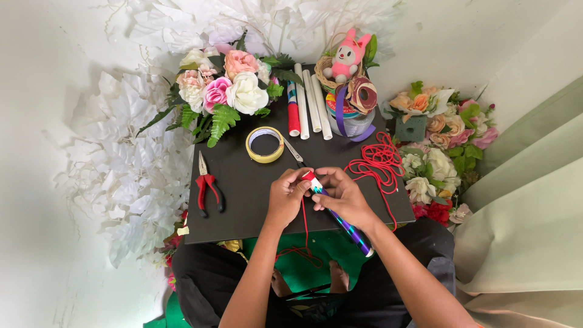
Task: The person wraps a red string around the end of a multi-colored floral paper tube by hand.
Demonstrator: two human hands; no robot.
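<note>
Both hands, left hand (286, 195) & right hand (340, 193), pinch the shiny stick (340, 222) w/ red string (303, 222). String near the scissors (296, 153) could slip off if fingers loosen.

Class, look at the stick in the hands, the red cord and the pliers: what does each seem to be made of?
Stick: glossy foil-like wrap, judging by its blue-purple sheen; core hidden.
Red cord: thin and limp, lying in loose loops; probably string or nylon.
Pliers: grey metal jaws, red handles that look plastic- or rubber-coated.
</note>
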